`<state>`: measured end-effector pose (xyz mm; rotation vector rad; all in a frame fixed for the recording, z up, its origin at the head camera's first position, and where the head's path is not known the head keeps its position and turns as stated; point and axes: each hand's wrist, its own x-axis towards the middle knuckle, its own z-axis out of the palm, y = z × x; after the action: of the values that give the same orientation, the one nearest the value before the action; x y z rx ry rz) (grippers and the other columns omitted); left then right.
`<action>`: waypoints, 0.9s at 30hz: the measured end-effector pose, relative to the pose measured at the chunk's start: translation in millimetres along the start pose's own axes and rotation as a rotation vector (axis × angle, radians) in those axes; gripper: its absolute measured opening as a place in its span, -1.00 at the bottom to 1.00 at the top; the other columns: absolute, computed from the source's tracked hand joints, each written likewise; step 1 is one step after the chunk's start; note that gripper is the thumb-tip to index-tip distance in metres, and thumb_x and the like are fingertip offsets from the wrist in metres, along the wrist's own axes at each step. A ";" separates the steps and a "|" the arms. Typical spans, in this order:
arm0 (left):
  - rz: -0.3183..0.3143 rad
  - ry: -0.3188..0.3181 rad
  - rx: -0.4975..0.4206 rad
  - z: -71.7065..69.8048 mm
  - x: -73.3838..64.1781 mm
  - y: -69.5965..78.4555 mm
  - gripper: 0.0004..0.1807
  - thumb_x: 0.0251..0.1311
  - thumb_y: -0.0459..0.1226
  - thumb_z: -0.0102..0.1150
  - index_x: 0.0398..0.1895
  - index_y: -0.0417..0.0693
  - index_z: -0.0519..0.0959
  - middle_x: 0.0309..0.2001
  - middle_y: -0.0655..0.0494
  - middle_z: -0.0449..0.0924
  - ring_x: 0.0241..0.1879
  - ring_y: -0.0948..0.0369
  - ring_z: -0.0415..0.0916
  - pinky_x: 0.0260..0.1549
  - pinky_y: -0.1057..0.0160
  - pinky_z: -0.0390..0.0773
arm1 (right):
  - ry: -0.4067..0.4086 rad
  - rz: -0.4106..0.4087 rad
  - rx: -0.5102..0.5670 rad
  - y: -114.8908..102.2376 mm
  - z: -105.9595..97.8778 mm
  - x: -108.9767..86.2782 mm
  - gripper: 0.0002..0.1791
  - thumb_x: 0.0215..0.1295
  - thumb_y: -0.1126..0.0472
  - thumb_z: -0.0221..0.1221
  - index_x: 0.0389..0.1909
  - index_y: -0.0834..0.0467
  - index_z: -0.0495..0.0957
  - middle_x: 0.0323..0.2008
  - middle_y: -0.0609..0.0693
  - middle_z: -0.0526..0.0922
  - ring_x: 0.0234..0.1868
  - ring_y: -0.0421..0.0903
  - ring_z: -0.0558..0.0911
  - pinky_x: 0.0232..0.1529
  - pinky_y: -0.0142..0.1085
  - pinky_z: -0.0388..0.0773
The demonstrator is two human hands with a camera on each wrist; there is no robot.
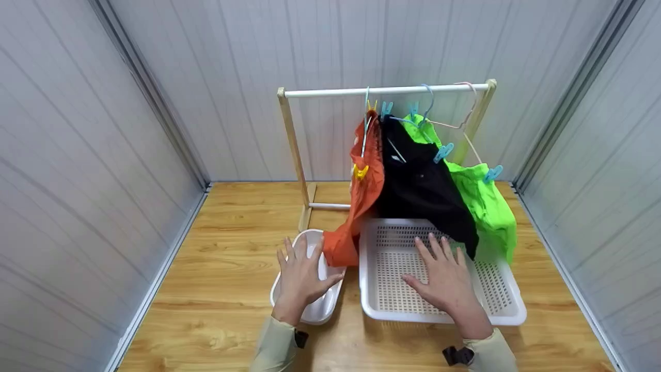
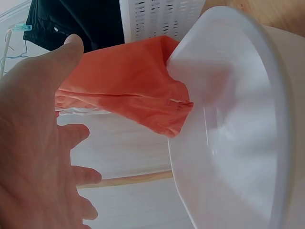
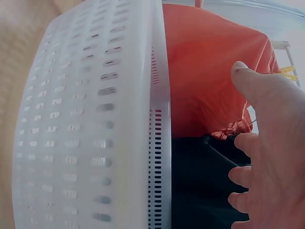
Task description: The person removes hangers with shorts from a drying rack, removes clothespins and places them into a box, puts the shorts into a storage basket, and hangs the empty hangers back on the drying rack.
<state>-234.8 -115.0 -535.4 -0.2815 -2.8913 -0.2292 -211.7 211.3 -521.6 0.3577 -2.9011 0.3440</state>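
Observation:
My left hand [image 1: 302,276], fingers spread and holding nothing, is over a small white basin [image 1: 323,312]. Over a white perforated basket [image 1: 408,316] my right hand [image 1: 445,276] spreads its fingers, also holding nothing. Orange shorts [image 1: 367,181] hang on a hanger with yellow clothespins [image 1: 360,172], one leg reaching down beside the basin. Black pants [image 1: 421,191] hang next to them, their lower end over the basket. Bright green shorts [image 1: 488,199] hang at the right, held by blue clothespins [image 1: 493,173]. In the left wrist view the orange leg [image 2: 128,86] lies past my thumb.
A rack with a white rod [image 1: 330,93] and wooden legs [image 1: 293,144] stands against the back wall. A pink hanger [image 1: 471,103] and a blue hanger [image 1: 428,98] hook over the rod. Grey panel walls [image 1: 77,155] enclose the wooden surface [image 1: 206,289].

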 end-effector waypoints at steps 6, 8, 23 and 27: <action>-0.017 -0.040 -0.001 -3.1 2.7 -2.9 0.08 -0.08 0.51 0.02 0.51 0.25 0.12 0.43 -0.26 0.08 0.37 -0.43 -0.17 0.23 -0.38 -0.06 | 0.012 -0.006 0.000 -1.3 -2.7 2.8 0.00 0.21 -0.50 -0.05 0.51 0.04 0.09 0.46 0.23 0.06 0.44 0.27 0.02 0.31 0.28 -0.11; -0.016 -0.042 -0.011 -4.2 4.4 -4.7 0.05 -0.05 0.49 0.01 0.50 0.23 0.15 0.43 -0.26 0.09 0.36 -0.43 -0.14 0.22 -0.38 -0.03 | 0.019 -0.007 0.002 -2.0 -3.7 3.3 -0.01 0.21 -0.49 -0.04 0.51 0.04 0.09 0.46 0.22 0.06 0.44 0.27 0.03 0.31 0.27 -0.09; -0.070 0.177 -0.127 -53.5 52.8 -46.0 -0.48 0.21 -0.05 0.22 0.16 -0.14 0.53 0.06 -0.23 0.52 -0.05 -0.21 0.50 -0.20 -0.18 0.51 | 0.391 -0.083 0.090 -25.7 -27.4 28.5 -0.48 0.29 -0.05 0.22 0.11 0.23 0.53 -0.16 0.19 0.67 -0.32 0.17 0.65 -0.44 0.02 0.56; -0.099 0.200 -0.207 -68.1 71.4 -54.5 -0.57 0.26 -0.13 0.18 0.12 -0.17 0.55 -0.01 -0.18 0.58 -0.11 -0.17 0.56 -0.21 -0.14 0.53 | 0.509 -0.107 0.145 -38.3 -42.1 42.4 -0.65 0.31 0.01 0.20 -0.08 0.19 0.61 -0.34 0.08 0.70 -0.52 0.08 0.63 -0.66 -0.06 0.47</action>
<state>-300.2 -167.6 -460.0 -0.1412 -2.6876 -0.5433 -235.1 176.7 -464.2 0.3806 -2.3584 0.5405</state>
